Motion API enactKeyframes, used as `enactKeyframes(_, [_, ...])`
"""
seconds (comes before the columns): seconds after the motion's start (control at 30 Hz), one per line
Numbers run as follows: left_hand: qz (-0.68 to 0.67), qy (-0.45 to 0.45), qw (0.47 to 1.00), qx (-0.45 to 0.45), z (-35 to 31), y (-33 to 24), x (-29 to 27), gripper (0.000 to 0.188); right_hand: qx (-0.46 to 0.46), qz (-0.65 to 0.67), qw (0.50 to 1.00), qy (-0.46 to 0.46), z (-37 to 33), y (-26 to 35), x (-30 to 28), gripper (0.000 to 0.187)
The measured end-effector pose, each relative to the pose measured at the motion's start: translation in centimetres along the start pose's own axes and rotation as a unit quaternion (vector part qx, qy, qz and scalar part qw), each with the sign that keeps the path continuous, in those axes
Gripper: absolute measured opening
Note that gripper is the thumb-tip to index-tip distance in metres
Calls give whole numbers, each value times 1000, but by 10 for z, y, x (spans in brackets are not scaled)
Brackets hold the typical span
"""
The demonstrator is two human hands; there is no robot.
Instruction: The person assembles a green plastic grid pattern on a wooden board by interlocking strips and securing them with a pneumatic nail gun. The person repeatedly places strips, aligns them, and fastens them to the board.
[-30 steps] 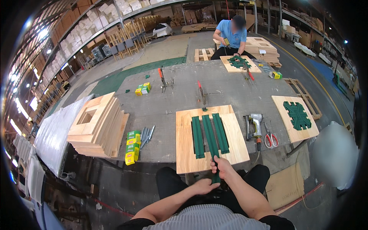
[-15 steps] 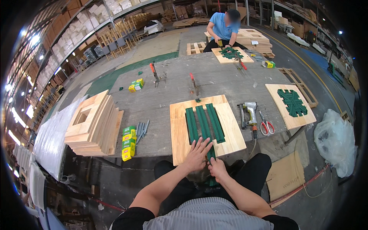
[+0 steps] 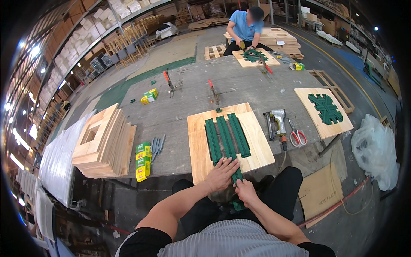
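A square light-wood panel [image 3: 198, 147] lies before me at the table's front edge, with green webbing straps [image 3: 225, 136] running lengthwise over its central opening. My left hand [image 3: 221, 174] rests flat on the middle strap near the panel's front edge, fingers stretched out. Just below it, my right hand [image 3: 247, 192] is closed around that strap's loose end, which hangs over the edge toward my lap. Beyond the panel's far edge stands a red-handled toggle clamp [image 3: 214, 92]. A staple gun [image 3: 279, 123] with an air hose and red-handled scissors [image 3: 297, 136] lie right of the panel.
Stacked wooden panels [image 3: 102, 141], green-yellow boxes [image 3: 143, 160] and metal strips [image 3: 158, 147] are on the left. A panel with woven green webbing [image 3: 326, 109] sits at the right. Across the table, a person [image 3: 245, 30] works on another panel. A clear plastic bag [image 3: 374, 150] stands at the far right.
My left hand has slid slightly nearer along the strap, its fingers closer together. My right hand has shifted slightly, still gripping the strap end. The whole view has tilted a little.
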State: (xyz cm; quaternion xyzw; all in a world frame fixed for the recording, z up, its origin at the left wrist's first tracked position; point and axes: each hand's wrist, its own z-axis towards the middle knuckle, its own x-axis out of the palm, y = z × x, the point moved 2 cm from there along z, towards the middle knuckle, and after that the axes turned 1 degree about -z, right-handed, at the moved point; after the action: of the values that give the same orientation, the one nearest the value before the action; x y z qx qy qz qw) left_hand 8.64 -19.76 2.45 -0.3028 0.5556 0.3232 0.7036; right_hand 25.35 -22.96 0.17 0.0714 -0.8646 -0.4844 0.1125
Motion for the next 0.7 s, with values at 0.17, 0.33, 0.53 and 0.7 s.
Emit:
enactKeyframes(0.17, [19,-10,1000,16,-2,0,1,75,11,-2,1000,17,-7,1,0,33])
enactKeyframes(0.33, [39,9,999,27,0,-3,1,76,15,-7,1000,4,-13,-3,-5,33])
enactKeyframes(0.53, [53,-5,998,39,-3,-1,7,77,8,-13,1000,-1,-18,-1,-3,33])
enactKeyframes(0.7, [56,-6,997,45,-3,-2,8,76,7,-19,1000,-3,-19,-2,-4,32])
